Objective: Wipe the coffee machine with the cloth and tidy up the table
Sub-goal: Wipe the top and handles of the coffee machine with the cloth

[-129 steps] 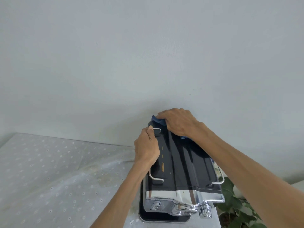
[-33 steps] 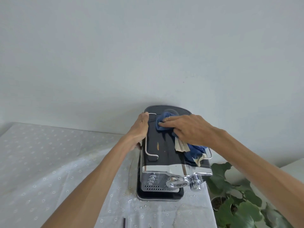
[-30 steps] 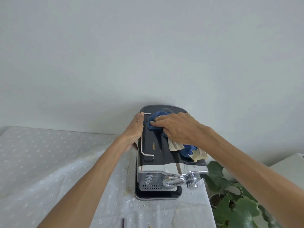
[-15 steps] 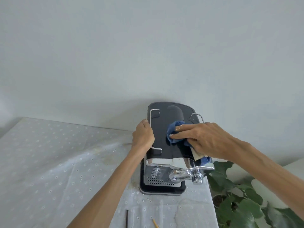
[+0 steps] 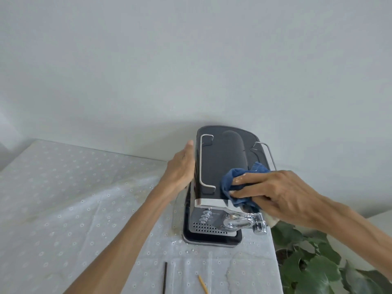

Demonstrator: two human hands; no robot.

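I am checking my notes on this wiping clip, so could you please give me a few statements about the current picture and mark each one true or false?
1. The right hand presses a blue cloth on the top of the coffee machine. True.
2. The left hand grips the wire rail on top of the machine. False: it lies flat against the machine's left side, fingers straight.
3. A leafy plant stands below the table's right edge. True.
4. The cloth is red. False: it is blue.
5. Two thin sticks, a dark stick and a yellow stick, lie on the tablecloth near the front. True.
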